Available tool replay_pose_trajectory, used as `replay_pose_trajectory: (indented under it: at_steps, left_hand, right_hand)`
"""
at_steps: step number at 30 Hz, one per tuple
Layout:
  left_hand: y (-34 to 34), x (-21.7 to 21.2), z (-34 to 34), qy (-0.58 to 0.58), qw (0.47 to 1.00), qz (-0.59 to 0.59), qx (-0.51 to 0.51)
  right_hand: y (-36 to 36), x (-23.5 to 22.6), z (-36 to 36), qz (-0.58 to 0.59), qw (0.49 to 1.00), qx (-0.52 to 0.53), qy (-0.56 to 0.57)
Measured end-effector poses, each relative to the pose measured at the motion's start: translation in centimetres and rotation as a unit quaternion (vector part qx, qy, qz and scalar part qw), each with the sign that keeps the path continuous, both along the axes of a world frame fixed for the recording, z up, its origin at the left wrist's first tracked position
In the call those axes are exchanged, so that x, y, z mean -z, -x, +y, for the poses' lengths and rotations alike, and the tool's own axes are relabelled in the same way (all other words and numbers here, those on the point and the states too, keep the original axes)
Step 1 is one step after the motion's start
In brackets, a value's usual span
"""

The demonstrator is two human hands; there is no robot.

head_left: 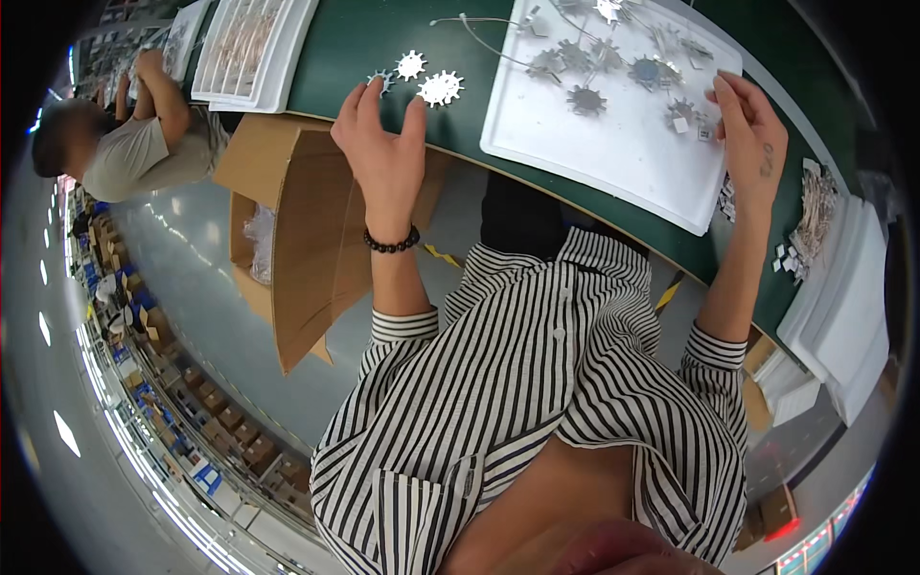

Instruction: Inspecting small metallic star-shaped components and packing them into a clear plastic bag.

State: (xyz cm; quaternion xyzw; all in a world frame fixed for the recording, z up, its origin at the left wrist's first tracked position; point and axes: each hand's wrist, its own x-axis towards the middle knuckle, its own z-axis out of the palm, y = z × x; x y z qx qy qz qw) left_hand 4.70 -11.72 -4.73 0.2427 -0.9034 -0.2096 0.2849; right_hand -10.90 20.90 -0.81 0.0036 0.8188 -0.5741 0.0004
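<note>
In the head view, we find the left hand [383, 158] above the near edge of a dark green worktop [369, 29], its thumb well spread from its fingers, with nothing seen held between them. A small silver toothed metal plate [382, 81] lies right at its fingertips; contact cannot be confirmed. A second silver toothed plate [411, 65] lies just beyond the thumb, and a larger bright toothed plate [442, 88] just to the thumb's right.

We find the right hand [753, 139] at the right side of a white shallow rectangular tray [575, 158], fingers bent; whether they grip anything we cannot tell. To its left, inside the tray, lies a group of silver toothed plates with thin leads [586, 101].

We judge the step in hand to be handling the loose plates. The next move, in our assessment, calls for closing left thumb and fingers on one plate's rim without pushing its neighbours.
</note>
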Motion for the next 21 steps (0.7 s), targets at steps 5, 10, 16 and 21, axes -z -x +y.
replay_pose_trajectory:
  at_steps: [5,10,16,21]
  left_hand:
    - [3.5,3.1,-2.3,0.054,0.998,0.015,-0.007]
    - [4.6,3.0,-6.3,0.087,0.990,-0.010,0.114]
    - [6.1,1.4,-4.2,-0.037,0.987,0.030,0.155]
    - [5.5,1.2,-1.4,-0.002,0.992,0.084,0.090]
  right_hand:
    - [0.5,0.3,1.9,0.100,0.994,0.036,0.014]
    - [-2.0,2.3,6.9,0.165,0.968,0.123,-0.141]
    - [-3.5,5.6,9.0,0.204,0.900,0.061,-0.380]
    - [-2.7,6.2,8.9,0.204,0.899,0.029,-0.386]
